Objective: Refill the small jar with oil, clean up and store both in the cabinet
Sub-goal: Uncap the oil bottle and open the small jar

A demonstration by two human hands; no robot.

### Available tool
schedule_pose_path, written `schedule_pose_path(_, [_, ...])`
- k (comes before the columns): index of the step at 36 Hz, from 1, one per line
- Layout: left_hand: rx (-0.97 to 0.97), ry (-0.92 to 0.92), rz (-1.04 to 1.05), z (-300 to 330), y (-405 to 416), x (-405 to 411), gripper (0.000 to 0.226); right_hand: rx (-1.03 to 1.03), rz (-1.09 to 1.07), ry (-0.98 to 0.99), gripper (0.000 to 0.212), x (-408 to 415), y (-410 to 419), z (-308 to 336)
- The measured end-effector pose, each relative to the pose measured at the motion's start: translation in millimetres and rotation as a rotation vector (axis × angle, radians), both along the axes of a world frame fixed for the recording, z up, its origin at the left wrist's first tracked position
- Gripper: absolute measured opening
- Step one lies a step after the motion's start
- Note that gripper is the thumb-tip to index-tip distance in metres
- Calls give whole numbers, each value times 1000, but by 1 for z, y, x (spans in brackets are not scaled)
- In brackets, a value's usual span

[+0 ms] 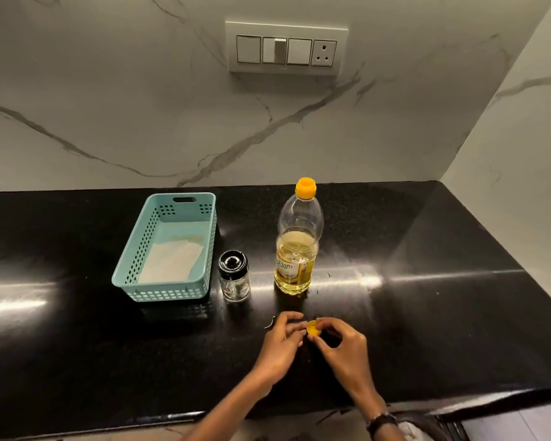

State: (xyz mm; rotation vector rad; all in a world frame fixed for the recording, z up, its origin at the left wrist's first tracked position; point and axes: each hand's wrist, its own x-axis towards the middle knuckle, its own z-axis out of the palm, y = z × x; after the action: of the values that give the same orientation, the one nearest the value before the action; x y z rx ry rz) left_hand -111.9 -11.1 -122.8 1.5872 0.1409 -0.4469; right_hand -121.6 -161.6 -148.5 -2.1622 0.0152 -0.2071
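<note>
The small jar (233, 275) stands upright on the black countertop (427, 297), its black lid on. At 3 o'clock from the jar, near but apart, stands the oil bottle (297, 243): clear plastic, upright, roughly half full of yellow oil, with an orange neck collar and open spout. At 9 o'clock, just beside the jar, sits a light-blue perforated basket (164, 249) holding a white folded paper towel (172, 261).

At 5 o'clock from the jar, toward the counter's near edge, both hands meet around a small orange cap (312, 328). The right hand (342, 345) pinches the cap between thumb and curled fingers. The left hand (282, 340) has its fingers bent toward the cap; whether they touch it cannot be determined. A dark wristband (380, 420) is on the right wrist.

At 12 o'clock, on the marble wall (109, 106) behind the counter, a white switch panel (286, 49) carries three switches and one socket.
</note>
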Motion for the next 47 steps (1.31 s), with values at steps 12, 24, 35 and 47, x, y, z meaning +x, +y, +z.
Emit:
schedule_pose_path(12, [35,-218,163,19,9,-8,32,-8,-54,-37,36,1,10,28])
schedule_pose_path(24, [392,-592,462,52,95,27,72,-218,368,-252,30,81,114,118])
schedule_pose_path(35, [455,-511,338,45,117,58,91,-588,517,53,62,134,138,127])
schedule_pose_path(47, [460,-528,350,45,116,57,85,-555,482,163,53,144,144,135])
